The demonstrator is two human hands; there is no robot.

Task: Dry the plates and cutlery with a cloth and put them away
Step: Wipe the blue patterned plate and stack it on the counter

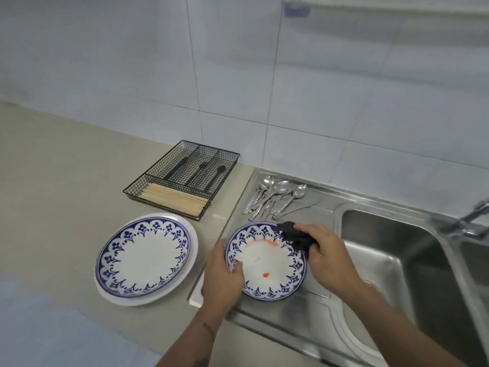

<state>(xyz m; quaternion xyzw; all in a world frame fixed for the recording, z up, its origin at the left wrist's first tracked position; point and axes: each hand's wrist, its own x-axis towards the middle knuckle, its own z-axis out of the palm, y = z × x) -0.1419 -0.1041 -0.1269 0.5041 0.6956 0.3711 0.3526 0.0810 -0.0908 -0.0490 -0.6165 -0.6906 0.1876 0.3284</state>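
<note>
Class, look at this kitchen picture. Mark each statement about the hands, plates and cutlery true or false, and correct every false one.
1. The right hand holds a dark cloth against the rim of the plate on the drainboard. True.
2. The left hand is lifting a spoon. False: its grip is on the left edge of that plate.
3. Orange-red marks show on that plate. True.
4. The metal spoons already lie in the wire organiser. False: they lie on the steel drainboard beside the sink; the organiser holds black utensils and wooden chopsticks.
5. The other patterned plate stands in the sink basin. False: it rests on a larger white plate on the counter.
</note>
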